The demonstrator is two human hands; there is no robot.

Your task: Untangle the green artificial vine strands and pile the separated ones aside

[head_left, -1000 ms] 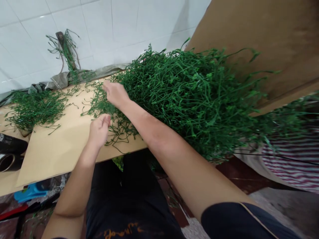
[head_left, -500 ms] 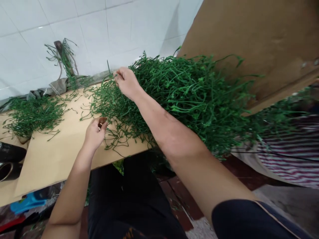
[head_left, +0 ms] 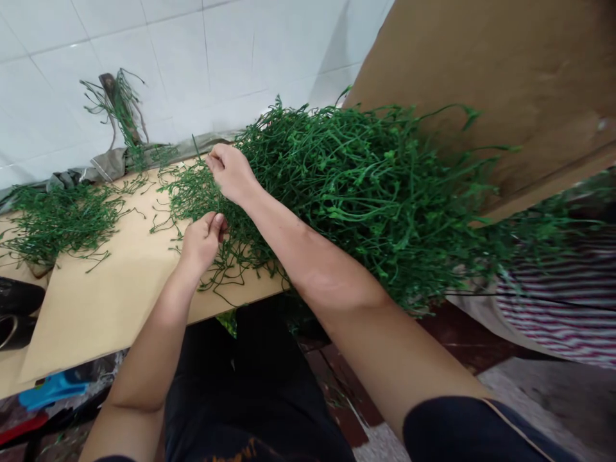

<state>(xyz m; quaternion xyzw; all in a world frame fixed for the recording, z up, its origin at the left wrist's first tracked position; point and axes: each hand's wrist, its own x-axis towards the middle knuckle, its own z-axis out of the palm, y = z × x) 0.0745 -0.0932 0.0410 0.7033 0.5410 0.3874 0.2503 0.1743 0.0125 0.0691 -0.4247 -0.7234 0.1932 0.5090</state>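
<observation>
A large heap of thin green stems (head_left: 366, 179) covers the right part of a light brown board (head_left: 110, 301). At the heap's left end my right hand (head_left: 231, 172) is closed in a pinch, with a green stem end sticking up beside its fingertips. My left hand (head_left: 204, 239) is lower, in front of the stems, thumb and fingers pressed together; what they hold, if anything, is hidden. Loose stems lie around both hands. A smaller pile of green stems (head_left: 62, 221) rests on the board's left side.
A wooden post (head_left: 113, 102) draped with stems stands by the tiled wall. Bunched grey cloth (head_left: 110, 164) runs along the board's back edge. Black tubes (head_left: 17, 330) are at far left, a brown panel (head_left: 481, 83) behind the heap, and striped fabric (head_left: 568, 301) at right.
My left hand has moved right and slightly up, and its fingers have closed. My right hand has shifted a little left and down, with the stem end beside it.
</observation>
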